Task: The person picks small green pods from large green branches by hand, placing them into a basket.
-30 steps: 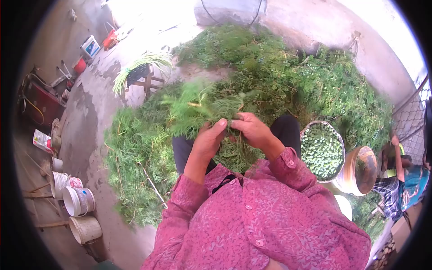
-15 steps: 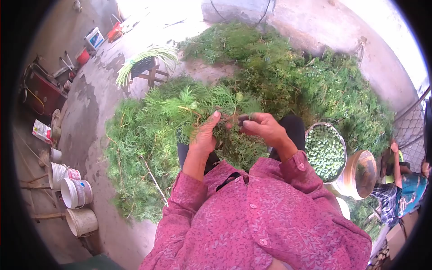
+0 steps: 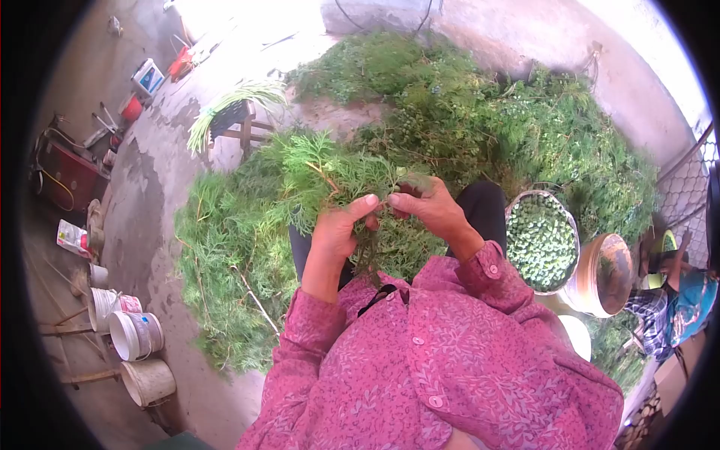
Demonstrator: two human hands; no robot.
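Note:
A feathery evergreen branch [image 3: 319,169] spreads above my lap, its stem held in my left hand [image 3: 336,229], thumb pressed on top. Close by on the right, my right hand [image 3: 431,208] is closed in a pinch against the branch's twigs. Thumb and fingertips of both hands nearly meet; whatever lies between the right fingertips is too small to make out. Over my knees and on the floor to the left lies a heap of cut evergreen branches [image 3: 232,217]. By my right knee stands a round container [image 3: 511,217] filled with small pale-green cones or fruits.
More evergreen branches [image 3: 555,142] lie along the wall. An upright bucket [image 3: 581,281] stands beside the round container. At left are several white buckets [image 3: 136,335]; a small stool [image 3: 244,133] bears long green stalks [image 3: 240,97]. Another person [image 3: 686,296] is at the far right.
My hands have come closer together and sunk slightly, the right moving left toward the left thumb. The branch has shifted with them. The person at right has moved an arm.

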